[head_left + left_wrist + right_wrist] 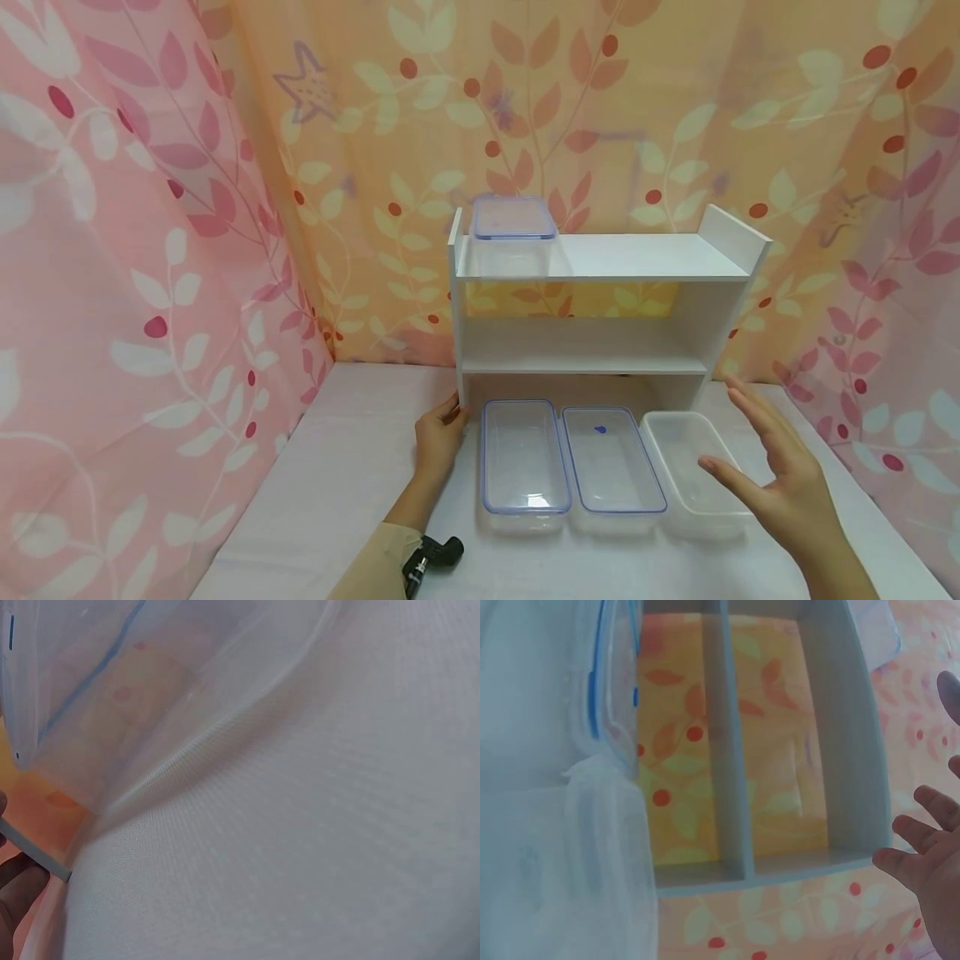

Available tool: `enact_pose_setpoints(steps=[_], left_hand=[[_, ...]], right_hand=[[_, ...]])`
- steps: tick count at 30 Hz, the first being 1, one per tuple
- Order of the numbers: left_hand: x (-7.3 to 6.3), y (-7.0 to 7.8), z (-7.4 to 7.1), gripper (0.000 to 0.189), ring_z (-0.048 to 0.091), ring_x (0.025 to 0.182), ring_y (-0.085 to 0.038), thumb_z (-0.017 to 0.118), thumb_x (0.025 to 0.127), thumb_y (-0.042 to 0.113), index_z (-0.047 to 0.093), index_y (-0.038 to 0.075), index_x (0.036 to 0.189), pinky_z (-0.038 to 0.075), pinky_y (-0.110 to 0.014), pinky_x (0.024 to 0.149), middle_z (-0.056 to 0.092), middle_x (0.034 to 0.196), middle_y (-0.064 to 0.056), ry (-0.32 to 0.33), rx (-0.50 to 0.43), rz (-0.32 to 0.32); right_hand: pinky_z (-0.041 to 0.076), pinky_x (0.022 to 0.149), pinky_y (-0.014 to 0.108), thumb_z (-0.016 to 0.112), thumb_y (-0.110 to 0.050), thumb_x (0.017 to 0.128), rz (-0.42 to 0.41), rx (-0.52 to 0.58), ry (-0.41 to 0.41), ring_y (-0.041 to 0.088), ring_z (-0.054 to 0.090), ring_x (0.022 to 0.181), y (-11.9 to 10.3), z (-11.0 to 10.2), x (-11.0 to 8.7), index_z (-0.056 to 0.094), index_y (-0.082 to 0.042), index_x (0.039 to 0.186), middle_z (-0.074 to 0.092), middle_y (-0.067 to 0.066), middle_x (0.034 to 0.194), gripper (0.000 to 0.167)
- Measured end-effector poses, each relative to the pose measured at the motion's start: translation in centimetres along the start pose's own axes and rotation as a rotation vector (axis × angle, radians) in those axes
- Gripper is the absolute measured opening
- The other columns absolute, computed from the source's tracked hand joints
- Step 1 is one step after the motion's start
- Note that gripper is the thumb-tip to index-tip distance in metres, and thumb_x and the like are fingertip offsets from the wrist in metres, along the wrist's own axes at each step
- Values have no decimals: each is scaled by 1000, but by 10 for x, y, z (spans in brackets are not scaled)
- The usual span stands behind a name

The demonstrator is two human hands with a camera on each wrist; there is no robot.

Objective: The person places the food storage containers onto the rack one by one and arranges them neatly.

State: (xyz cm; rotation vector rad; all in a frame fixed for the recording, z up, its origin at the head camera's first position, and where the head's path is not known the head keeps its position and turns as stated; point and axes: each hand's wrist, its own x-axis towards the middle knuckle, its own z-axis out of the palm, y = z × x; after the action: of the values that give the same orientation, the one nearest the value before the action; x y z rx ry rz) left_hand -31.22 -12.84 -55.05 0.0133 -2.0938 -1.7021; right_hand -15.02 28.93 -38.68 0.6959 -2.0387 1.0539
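A white two-tier shelf (585, 354) stands at the back of the table. My left hand (438, 442) pinches the lower front edge of its left side panel. In the left wrist view, the thumb and fingers (22, 889) lie on either side of that panel edge. My right hand (787, 483) is held up with spread fingers, right of the shelf and above the rightmost container, holding nothing. In front of the shelf, side by side, sit two clear containers with blue-rimmed lids, a left one (525, 458) and a middle one (611, 458), and a frosted white-rimmed container (690, 462).
Another clear container with a blue-rimmed lid (513, 221) sits on the shelf's top board, at its left end. A pale cloth covers the table (300, 500). Leaf-patterned curtains (360, 208) hang behind and at both sides.
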Motion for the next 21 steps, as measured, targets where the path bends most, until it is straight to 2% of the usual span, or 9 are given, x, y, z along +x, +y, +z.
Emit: enact_pose_setpoints(steps=[3, 6, 9, 17, 21], left_hand=[[0, 1, 0, 39, 74, 103, -19, 81, 91, 21, 72, 18, 128, 60, -22, 72, 71, 127, -6, 2, -3, -10], [0, 1, 0, 39, 74, 102, -19, 80, 91, 20, 72, 17, 128, 60, -23, 74, 71, 127, -6, 5, 4, -16], [1, -2, 1, 38, 75, 101, -19, 80, 91, 17, 72, 16, 128, 60, -24, 76, 72, 126, -6, 10, 22, -6], [2, -1, 2, 38, 75, 100, -18, 79, 91, 16, 72, 17, 128, 60, -25, 79, 72, 125, -5, 14, 40, 1], [2, -1, 2, 37, 75, 100, -17, 79, 91, 17, 72, 17, 128, 61, -26, 78, 72, 125, -6, 12, 41, 5]], right_hand=[[30, 115, 10, 88, 20, 56, 85, -41, -8, 11, 39, 148, 10, -3, -10, 51, 5, 146, 47, 20, 156, 98], [29, 112, 6, 87, 19, 60, 186, -77, -29, 4, 37, 147, 17, -6, -19, 50, -3, 150, 46, 13, 158, 100], [28, 112, 5, 86, 18, 64, 235, -87, -47, 3, 36, 148, 24, -9, -29, 48, -5, 152, 45, 12, 159, 99], [26, 111, 4, 83, 15, 74, 328, -83, -109, -2, 32, 148, 43, -16, -48, 42, -11, 157, 40, 7, 163, 96], [26, 111, 3, 82, 14, 76, 338, -66, -133, -4, 31, 147, 53, -19, -56, 40, -11, 158, 39, 5, 164, 96]])
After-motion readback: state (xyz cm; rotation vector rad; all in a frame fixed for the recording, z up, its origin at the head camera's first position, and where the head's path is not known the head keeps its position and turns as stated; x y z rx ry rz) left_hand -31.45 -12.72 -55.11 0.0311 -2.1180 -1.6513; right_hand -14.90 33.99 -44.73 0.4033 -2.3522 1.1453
